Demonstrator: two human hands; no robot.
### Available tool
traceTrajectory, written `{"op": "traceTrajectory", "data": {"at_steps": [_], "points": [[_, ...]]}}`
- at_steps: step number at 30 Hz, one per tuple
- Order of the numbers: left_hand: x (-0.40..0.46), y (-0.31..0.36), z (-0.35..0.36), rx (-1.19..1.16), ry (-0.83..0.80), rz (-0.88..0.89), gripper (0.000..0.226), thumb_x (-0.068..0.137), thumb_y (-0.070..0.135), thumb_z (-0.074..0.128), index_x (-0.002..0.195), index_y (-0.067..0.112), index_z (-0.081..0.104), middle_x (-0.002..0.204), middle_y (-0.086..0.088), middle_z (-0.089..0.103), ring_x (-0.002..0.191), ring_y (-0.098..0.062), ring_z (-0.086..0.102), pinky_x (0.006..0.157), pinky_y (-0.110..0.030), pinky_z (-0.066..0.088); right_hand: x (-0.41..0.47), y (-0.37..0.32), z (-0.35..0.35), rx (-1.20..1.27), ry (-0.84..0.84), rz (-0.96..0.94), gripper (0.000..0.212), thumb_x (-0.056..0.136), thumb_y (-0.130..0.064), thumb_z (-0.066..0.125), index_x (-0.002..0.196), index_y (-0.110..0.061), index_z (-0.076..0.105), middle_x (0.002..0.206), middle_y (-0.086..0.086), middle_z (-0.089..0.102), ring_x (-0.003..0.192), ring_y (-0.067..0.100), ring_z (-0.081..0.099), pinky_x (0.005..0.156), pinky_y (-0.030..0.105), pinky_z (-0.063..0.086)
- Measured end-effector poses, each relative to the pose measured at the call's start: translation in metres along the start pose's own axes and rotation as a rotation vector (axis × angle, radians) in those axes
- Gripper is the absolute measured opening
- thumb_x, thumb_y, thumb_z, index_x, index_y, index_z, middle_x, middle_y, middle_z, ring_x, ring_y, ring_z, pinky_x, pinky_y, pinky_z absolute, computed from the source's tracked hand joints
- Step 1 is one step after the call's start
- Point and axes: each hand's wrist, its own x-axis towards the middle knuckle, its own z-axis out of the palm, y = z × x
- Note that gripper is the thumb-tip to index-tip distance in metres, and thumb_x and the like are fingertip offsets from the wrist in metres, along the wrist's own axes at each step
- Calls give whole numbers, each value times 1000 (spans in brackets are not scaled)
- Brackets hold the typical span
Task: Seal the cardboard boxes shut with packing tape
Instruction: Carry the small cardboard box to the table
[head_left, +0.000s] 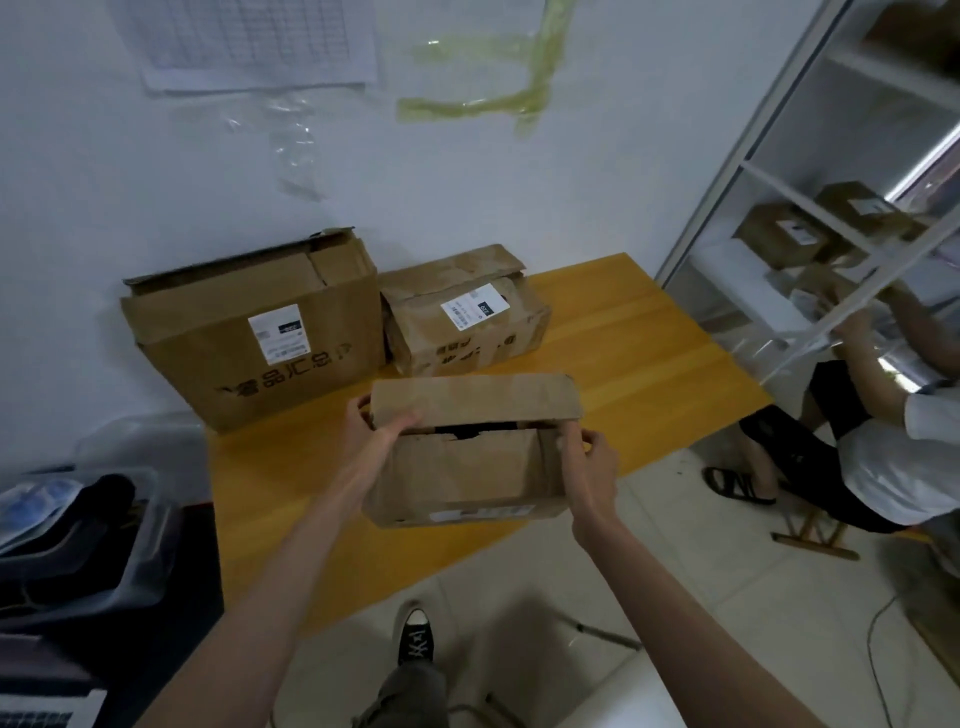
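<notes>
At twelve o'clock, white labels on two boxes (254, 332) are unreadable; left hand (376, 434) grips the front box's (462, 467) far flap (472, 400), right hand (589, 457) pinches its side flap.

— The near box (467, 467)?
— Matt brown cardboard, creased, torn at the flap edges, like the two boxes behind (249, 338).
— And under them?
— The worktop (623, 332) is smooth yellow wood with a slight sheen. Glossy pale tiles (675, 571) cover the floor.
</notes>
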Motion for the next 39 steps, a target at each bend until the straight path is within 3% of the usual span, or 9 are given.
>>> {"op": "traceTrajectory", "data": {"at_steps": [8,13,16,19,22,26,33,36,39], "points": [[83,39,35,-23,-55,-6,83,85,42,77,150,26,28,135,-3,48,117,-25,55,93,-44,50,75,-35,12,6,59,22,66,78,-67,43,123,-19,55,128,4,51,102,25,55,74,43,48],[115,58,78,-55,-71,27,72,90,39,72,149,24,33,139,-3,50,112,-17,53,80,-29,44,128,-46,-5,18,101,38,48,93,-56,48,124,-20,53,132,3,49,108,28,52,75,42,45],[129,65,107,-65,-65,41,63,94,37,67,148,22,36,135,0,51,95,-1,50,70,-19,38,161,-51,-18,20,90,37,48,91,-59,47,121,-22,52,131,4,49,108,27,52,76,43,46],[146,68,135,-79,-57,21,64,94,40,66,149,26,37,135,2,53,95,1,49,70,-21,38,198,-52,-29,16,71,41,56,86,-65,45,119,-21,55,129,5,51,106,27,54,74,43,47],[162,73,166,-95,-28,4,63,95,40,64,150,28,35,126,7,51,94,3,48,70,-22,38,242,-52,-38,12,42,20,45,98,-54,46,118,-16,56,119,9,56,94,22,56,67,41,45],[183,79,214,-112,56,-9,63,95,41,65,149,28,36,135,3,52,103,-8,52,82,-30,41,304,-52,-50,-19,-18,-10,44,101,-53,45,120,-15,56,113,8,59,94,24,58,67,41,47],[191,83,293,-102,166,-54,67,97,44,63,155,28,33,154,-1,41,128,-21,46,103,-40,38,388,-46,-91,-110,-169,-32,53,97,-60,42,126,-17,54,126,7,52,105,28,54,72,40,45],[192,78,317,-81,185,-62,69,96,47,62,156,28,32,154,-3,41,130,-23,46,103,-39,40,412,-46,-104,-143,-226,-36,50,102,-51,43,130,-12,54,124,8,53,102,26,55,68,37,42],[193,67,334,-66,211,-61,70,97,43,62,157,25,31,154,-4,41,128,-21,46,97,-34,39,426,-40,-108,-203,-276,-39,57,98,-58,42,131,-14,53,131,9,50,105,29,54,74,46,46]]}}
